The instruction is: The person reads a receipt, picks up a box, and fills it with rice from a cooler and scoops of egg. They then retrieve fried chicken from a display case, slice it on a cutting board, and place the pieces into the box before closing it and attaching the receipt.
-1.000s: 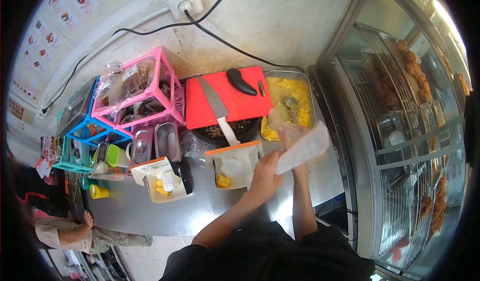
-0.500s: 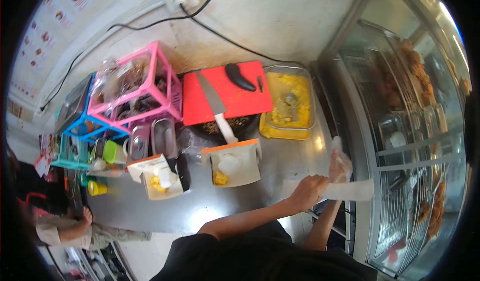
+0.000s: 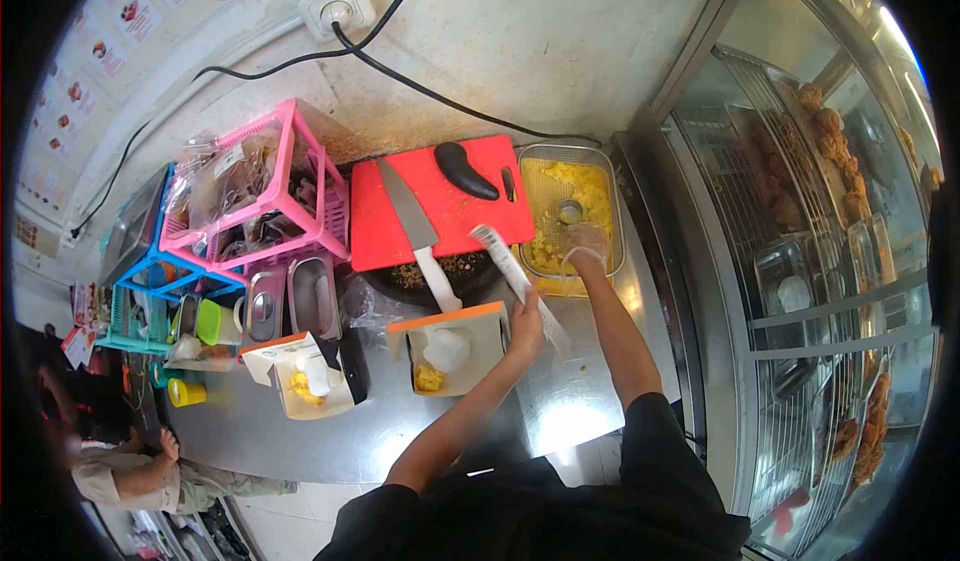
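My left hand (image 3: 527,329) is closed around a long, flat white paper packet (image 3: 508,266) with dark print, tilted above the steel counter. My right hand (image 3: 588,244), in a clear plastic glove, reaches into a wire-mesh tray (image 3: 618,223) of yellow crumbled food (image 3: 585,179). Its fingers are at the handle of a small round metal scoop (image 3: 570,211); the hand covers the handle. Left of my left hand stands an open takeaway box (image 3: 473,366) holding white rice (image 3: 446,349) and yellow food. A second open box (image 3: 335,401) with similar contents sits farther left.
A knife (image 3: 407,206) and a dark curved object (image 3: 465,171) lie on a red cutting board (image 3: 375,236), which rests over a dark bowl. Pink crates (image 3: 300,186) and metal containers stand left. A glass cabinet of fried food (image 3: 835,141) borders the right. Another person (image 3: 140,476) is far left.
My right hand has moved from beside the cabinet up into the mesh tray. My left hand has carried the white packet leftward, turning it from level to steeply tilted. The view has shifted slightly.
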### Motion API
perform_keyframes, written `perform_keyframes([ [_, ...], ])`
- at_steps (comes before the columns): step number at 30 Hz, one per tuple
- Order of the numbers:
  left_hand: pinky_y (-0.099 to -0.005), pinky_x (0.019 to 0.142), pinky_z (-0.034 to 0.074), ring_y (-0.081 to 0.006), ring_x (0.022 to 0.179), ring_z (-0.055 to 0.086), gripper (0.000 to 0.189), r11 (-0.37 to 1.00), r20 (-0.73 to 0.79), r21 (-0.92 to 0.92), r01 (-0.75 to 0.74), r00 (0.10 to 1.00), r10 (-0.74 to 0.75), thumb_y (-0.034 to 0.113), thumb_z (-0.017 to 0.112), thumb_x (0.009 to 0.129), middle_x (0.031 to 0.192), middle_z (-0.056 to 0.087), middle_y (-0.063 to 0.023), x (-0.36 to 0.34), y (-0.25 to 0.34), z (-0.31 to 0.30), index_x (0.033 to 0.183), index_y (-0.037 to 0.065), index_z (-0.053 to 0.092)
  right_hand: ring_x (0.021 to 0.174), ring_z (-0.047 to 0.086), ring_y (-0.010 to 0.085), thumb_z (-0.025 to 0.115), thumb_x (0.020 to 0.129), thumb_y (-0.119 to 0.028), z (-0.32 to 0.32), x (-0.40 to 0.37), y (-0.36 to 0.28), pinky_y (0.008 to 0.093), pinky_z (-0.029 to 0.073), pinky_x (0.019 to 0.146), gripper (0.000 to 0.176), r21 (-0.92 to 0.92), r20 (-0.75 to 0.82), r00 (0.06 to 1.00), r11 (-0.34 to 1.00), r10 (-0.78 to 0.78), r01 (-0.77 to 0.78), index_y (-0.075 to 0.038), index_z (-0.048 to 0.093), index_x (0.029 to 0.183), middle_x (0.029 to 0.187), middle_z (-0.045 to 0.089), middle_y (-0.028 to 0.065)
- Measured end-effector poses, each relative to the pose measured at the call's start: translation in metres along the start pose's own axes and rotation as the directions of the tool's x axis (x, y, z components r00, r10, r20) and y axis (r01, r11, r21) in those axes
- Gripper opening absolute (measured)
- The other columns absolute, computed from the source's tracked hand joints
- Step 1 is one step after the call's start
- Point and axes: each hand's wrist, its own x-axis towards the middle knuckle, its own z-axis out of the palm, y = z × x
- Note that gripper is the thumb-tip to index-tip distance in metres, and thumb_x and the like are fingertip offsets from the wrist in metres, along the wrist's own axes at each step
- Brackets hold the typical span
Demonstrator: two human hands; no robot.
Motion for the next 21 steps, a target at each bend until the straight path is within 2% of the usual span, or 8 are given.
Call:
perform_keyframes([
  [8, -0.0363, 0.084, 0.041, -0.0216, 0.095, 0.050, 0.033, 0.923, -0.039, -0.303, 0.236, 0.965, -0.259, 0.031, 0.040, 0.093, 0.101, 0.051, -0.0082, 0.035, -0.002, 0.002, 0.112, 0.005, 0.043, 0.079, 0.064, 0.0290, 0.051, 0.077, -0.016, -0.062, -0.047, -0.018, 0.0389, 0.050, 0.065, 0.016, -0.182, 0.228, 0.972, 0.978, -0.054, 0.097, -0.005, 0.063, 0.077, 0.083, 0.064, 0.0147],
  [11, -0.0363, 0.084, 0.041, -0.0216, 0.094, 0.051, 0.032, 0.923, -0.043, -0.299, 0.242, 0.963, -0.266, 0.030, 0.041, 0.093, 0.101, 0.051, -0.0074, 0.037, -0.002, 0.006, 0.110, 0.004, 0.044, 0.080, 0.064, 0.0270, 0.052, 0.078, -0.018, -0.052, -0.041, -0.014, 0.0381, 0.049, 0.062, 0.015, 0.071, 0.380, 0.862, 0.940, -0.335, 0.334, -0.006, 0.061, 0.079, 0.083, 0.064, 0.0130],
  [13, -0.0360, 0.084, 0.041, -0.0212, 0.092, 0.051, 0.030, 0.919, -0.045, -0.300, 0.255, 0.959, -0.281, 0.029, 0.041, 0.093, 0.100, 0.051, -0.0069, 0.035, 0.001, 0.004, 0.109, 0.004, 0.045, 0.060, 0.057, 0.0173, 0.055, 0.081, -0.030, 0.024, -0.006, 0.015, 0.0305, 0.042, 0.050, 0.022, 0.072, 0.211, 0.411, 0.433, -0.887, 0.898, -0.010, 0.061, 0.082, 0.068, 0.060, 0.0038],
  [14, -0.0351, 0.083, 0.041, -0.0198, 0.092, 0.051, 0.032, 0.907, -0.004, -0.308, 0.287, 0.953, -0.303, 0.029, 0.040, 0.093, 0.099, 0.051, -0.0064, 0.033, 0.004, 0.004, 0.112, 0.004, 0.045, 0.060, 0.057, 0.0173, 0.055, 0.081, -0.030, 0.002, -0.012, 0.014, 0.0305, 0.042, 0.050, 0.022, 0.071, 0.206, 0.415, 0.436, -0.886, 0.897, -0.010, 0.061, 0.082, 0.068, 0.060, 0.0038],
  [15, -0.0342, 0.082, 0.041, -0.0183, 0.092, 0.051, 0.034, 0.893, 0.038, -0.317, 0.319, 0.945, -0.324, 0.029, 0.039, 0.093, 0.098, 0.051, -0.0060, 0.029, 0.008, 0.005, 0.114, 0.004, 0.045, 0.055, 0.048, 0.0126, 0.054, 0.082, -0.035, -0.043, -0.025, 0.013, 0.0275, 0.036, 0.047, 0.025, 0.584, 0.418, 0.689, 0.756, -0.592, 0.295, -0.011, 0.060, 0.080, 0.064, 0.055, 0.0000],
  [16, -0.0342, 0.082, 0.041, -0.0183, 0.092, 0.051, 0.034, 0.895, 0.039, -0.315, 0.317, 0.946, -0.321, 0.029, 0.039, 0.093, 0.098, 0.051, -0.0060, 0.019, 0.011, 0.004, 0.114, 0.004, 0.045, 0.050, 0.040, 0.0078, 0.053, 0.084, -0.040, -0.072, -0.035, 0.012, 0.0245, 0.030, 0.045, 0.029, 0.641, 0.748, 0.593, 0.553, -0.298, -0.532, -0.012, 0.059, 0.078, 0.060, 0.050, -0.0039],
  [18, -0.0343, 0.080, 0.044, -0.0208, 0.091, 0.054, 0.039, 0.953, 0.130, 0.053, 0.299, 0.944, -0.303, 0.033, 0.038, 0.094, 0.106, 0.053, -0.0099, -0.016, 0.021, 0.001, 0.118, 0.003, 0.043, 0.050, 0.036, 0.0061, 0.053, 0.084, -0.043, -0.080, -0.043, 0.019, 0.0225, 0.027, 0.045, 0.032, 0.672, 0.733, 0.610, 0.465, -0.302, -0.576, -0.012, 0.058, 0.077, 0.060, 0.047, -0.0050],
  [21, -0.0269, 0.073, 0.045, -0.0125, 0.080, 0.056, 0.039, 0.993, 0.393, 0.121, 0.009, 0.918, -0.056, 0.029, 0.036, 0.095, 0.102, 0.057, -0.0082, -0.087, 0.092, -0.025, 0.122, 0.003, 0.042, 0.051, 0.032, 0.0046, 0.052, 0.085, -0.045, -0.103, -0.071, 0.026, 0.0201, 0.024, 0.046, 0.034, 0.714, 0.696, 0.663, 0.358, -0.274, -0.601, -0.012, 0.059, 0.078, 0.060, 0.044, -0.0061],
])
